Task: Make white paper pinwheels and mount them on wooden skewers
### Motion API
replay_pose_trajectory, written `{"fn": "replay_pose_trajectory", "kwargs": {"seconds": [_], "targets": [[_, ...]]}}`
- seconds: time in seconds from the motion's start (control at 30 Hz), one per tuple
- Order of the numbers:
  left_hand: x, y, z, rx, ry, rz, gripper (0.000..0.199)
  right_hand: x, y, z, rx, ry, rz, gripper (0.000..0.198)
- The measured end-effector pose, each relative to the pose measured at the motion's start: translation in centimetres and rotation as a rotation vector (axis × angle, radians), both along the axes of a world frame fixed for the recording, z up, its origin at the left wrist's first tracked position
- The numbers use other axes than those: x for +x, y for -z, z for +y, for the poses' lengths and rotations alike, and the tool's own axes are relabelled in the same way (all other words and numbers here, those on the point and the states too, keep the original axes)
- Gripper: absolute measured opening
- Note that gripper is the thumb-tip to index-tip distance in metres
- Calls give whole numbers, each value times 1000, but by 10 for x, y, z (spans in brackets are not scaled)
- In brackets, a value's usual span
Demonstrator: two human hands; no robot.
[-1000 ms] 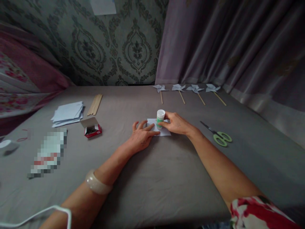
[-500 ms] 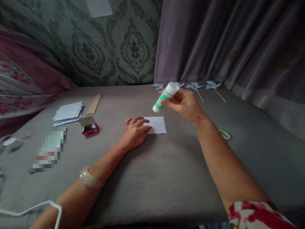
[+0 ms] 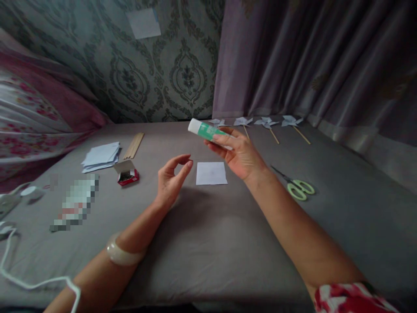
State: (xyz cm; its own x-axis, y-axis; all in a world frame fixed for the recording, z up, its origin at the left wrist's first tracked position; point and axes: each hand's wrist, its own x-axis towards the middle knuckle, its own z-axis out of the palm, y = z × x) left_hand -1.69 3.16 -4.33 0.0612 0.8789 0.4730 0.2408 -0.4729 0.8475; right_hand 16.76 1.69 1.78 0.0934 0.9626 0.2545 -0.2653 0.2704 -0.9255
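Observation:
A white and green glue stick [image 3: 206, 131] is gripped in my right hand [image 3: 239, 152], tilted with its white end pointing up and left. The other end is partly covered by my fingers. My left hand [image 3: 172, 178] is raised to the left of a small square of white paper [image 3: 211, 174], its thumb and fingers curved with the tips close to each other. Nothing shows between them. The paper lies flat on the grey cloth, in front of both hands, and neither touches it.
Green-handled scissors [image 3: 298, 189] lie right of my right forearm. Several paper pinwheels [image 3: 266, 122] on sticks rest at the back. To the left are a paper stack [image 3: 100, 156], wooden sticks [image 3: 134, 145], a small open red box [image 3: 128, 176] and a white cable [image 3: 35, 286].
My left hand has lifted off the paper and moved left. My right hand has turned the glue stick, so its upper end now points left instead of right. The view has shifted slightly.

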Motion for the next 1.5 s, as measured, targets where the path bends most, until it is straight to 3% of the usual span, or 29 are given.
{"fn": "replay_pose_trajectory", "kwargs": {"seconds": [0.13,0.27,0.4,0.5,0.67,0.8,0.93,1.13,1.33,1.5], "targets": [[7,1,-7,-99,140,-240,43,-28,32,3,-224,-153,95,29],[10,4,-6,-203,246,-440,36,-43,54,-1,-355,-192,140,27],[10,4,-5,-263,260,-562,29,-46,65,-4,-408,-165,171,32],[8,3,-6,-286,262,-567,28,-47,71,-5,-354,-114,80,35],[-2,-2,-1,-214,159,-338,27,-40,74,-4,-100,-6,-391,36],[-24,-17,11,-36,-68,-75,24,-26,64,-6,193,329,-912,24],[-61,-33,26,42,-304,114,24,-13,61,-10,240,477,-1191,20],[-105,-29,35,-28,-529,393,21,0,80,-25,237,419,-1379,25],[-114,-14,33,-33,-593,477,19,7,102,-35,261,477,-1332,28],[-117,-7,35,-1,-620,488,18,10,107,-38,289,549,-1290,28]]}}
